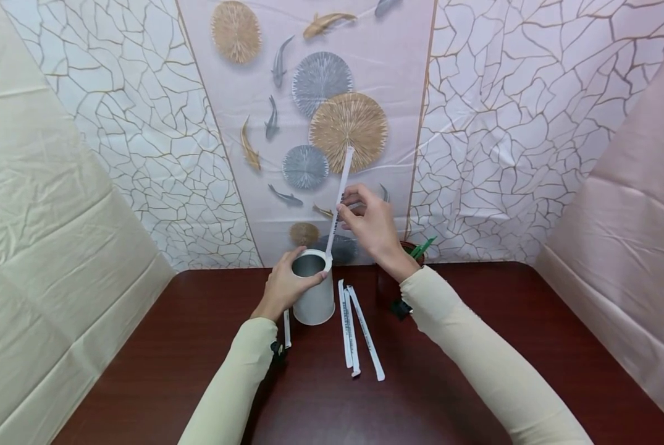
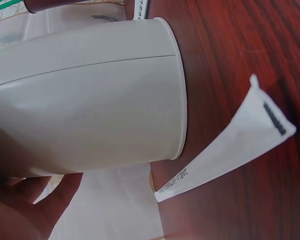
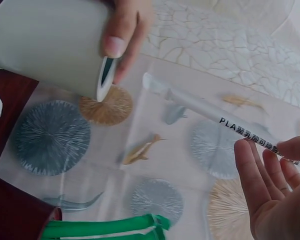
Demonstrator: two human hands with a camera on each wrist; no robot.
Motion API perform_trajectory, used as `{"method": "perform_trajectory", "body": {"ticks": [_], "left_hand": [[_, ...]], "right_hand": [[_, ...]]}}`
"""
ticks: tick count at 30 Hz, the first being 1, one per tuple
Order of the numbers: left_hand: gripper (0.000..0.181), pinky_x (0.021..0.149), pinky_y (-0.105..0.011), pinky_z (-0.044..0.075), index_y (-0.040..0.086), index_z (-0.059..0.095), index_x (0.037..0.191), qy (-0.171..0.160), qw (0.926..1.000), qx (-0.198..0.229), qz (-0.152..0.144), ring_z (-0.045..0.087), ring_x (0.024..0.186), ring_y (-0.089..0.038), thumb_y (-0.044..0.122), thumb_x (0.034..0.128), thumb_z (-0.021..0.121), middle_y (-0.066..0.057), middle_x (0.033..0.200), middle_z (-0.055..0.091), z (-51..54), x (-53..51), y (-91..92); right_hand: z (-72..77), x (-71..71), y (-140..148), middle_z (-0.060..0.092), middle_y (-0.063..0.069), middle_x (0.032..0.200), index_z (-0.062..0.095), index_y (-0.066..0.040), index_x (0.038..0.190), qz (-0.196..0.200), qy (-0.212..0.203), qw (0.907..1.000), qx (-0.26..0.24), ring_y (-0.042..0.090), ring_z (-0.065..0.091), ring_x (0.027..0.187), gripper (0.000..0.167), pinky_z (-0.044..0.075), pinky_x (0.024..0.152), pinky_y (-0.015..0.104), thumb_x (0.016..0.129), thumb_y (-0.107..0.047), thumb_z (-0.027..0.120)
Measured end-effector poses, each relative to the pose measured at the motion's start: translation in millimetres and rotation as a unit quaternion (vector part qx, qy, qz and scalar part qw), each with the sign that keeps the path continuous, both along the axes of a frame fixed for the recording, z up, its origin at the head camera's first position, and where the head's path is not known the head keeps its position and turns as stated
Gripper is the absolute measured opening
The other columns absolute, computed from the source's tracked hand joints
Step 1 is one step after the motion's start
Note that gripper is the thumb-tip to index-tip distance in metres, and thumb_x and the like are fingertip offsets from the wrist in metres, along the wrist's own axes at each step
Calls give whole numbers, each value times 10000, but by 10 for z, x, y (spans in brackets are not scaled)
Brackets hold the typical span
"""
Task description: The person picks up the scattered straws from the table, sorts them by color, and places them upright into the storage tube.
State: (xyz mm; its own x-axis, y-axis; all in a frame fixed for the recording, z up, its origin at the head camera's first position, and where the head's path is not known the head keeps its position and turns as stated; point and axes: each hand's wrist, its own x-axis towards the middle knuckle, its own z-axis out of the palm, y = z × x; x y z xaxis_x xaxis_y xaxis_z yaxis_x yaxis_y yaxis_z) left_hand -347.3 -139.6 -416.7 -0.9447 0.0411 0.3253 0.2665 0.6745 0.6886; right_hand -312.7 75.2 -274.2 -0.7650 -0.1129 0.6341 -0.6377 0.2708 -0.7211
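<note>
My left hand [image 1: 281, 284] holds a light grey cylindrical can [image 1: 315, 303] near its rim, thumb along the front edge. The can stands upright on the table with its mouth uncovered. Above and to its right, my right hand [image 1: 372, 222] pinches a white paper-wrapped straw [image 1: 346, 167] around its middle. The straw slants, its lower end close to the can's right rim in the head view. In the right wrist view, black print marks the straw's wrapper [image 3: 200, 106], and its far end appears apart from the can [image 3: 50, 45].
Several wrapped straws [image 1: 367, 337] lie on the dark red table [image 1: 420, 395] right of the can. Another wrapped straw [image 2: 230, 145] lies at the can's left. Behind my right wrist stands a dark red container [image 3: 20, 212] with green items [image 3: 105, 227]. A patterned cloth [image 1: 476, 154] hangs behind.
</note>
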Motion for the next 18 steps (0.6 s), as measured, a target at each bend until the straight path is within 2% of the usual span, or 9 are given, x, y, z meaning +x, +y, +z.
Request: {"method": "perform_trajectory", "body": {"ticks": [2, 6, 10, 14, 18], "left_hand": [[955, 938, -595, 520, 222, 513, 1575, -1, 10000, 11, -5, 622, 1211, -361, 697, 794, 786, -91, 1521, 540, -4, -2, -6], [958, 921, -587, 532, 215, 516, 1573, 38, 10000, 24, -45, 633, 1192, -357, 701, 792, 783, -95, 1497, 554, -9, -4, 1], [961, 908, -577, 541, 212, 519, 1571, 82, 9999, 21, -55, 641, 1178, -352, 701, 789, 788, -85, 1486, 565, -15, 4, 13], [962, 912, -572, 537, 212, 514, 1575, 74, 10000, 24, -31, 640, 1179, -349, 703, 792, 782, -77, 1498, 561, -12, 11, 12], [964, 893, -560, 541, 217, 507, 1581, 37, 10000, 3, 3, 644, 1158, -343, 705, 793, 773, -71, 1516, 549, -3, 14, 1]], "right_hand": [[-38, -37, -29, 710, 213, 1061, 632, 34, 1207, -10, 25, 10000, -19, 399, 764, 892, 187, 644, 738, 348, 1032, -23, 667], [-142, -122, -79, 696, 223, 1083, 617, 47, 1218, 13, -28, 9999, -109, 436, 750, 914, 192, 643, 778, 448, 1046, -32, 647], [-269, -188, -145, 687, 224, 1099, 614, 51, 1222, 79, -176, 9998, 18, 413, 754, 944, 194, 636, 799, 478, 1051, -37, 639], [-386, -223, -214, 716, 190, 1096, 645, 14, 1196, 36, -152, 9981, 590, 345, 757, 982, 166, 622, 839, 456, 1051, -67, 647], [-497, -244, -289, 744, 133, 1101, 671, -33, 1183, 22, -188, 9908, 1340, 292, 729, 1035, 156, 581, 944, 438, 1059, -126, 652]]}}
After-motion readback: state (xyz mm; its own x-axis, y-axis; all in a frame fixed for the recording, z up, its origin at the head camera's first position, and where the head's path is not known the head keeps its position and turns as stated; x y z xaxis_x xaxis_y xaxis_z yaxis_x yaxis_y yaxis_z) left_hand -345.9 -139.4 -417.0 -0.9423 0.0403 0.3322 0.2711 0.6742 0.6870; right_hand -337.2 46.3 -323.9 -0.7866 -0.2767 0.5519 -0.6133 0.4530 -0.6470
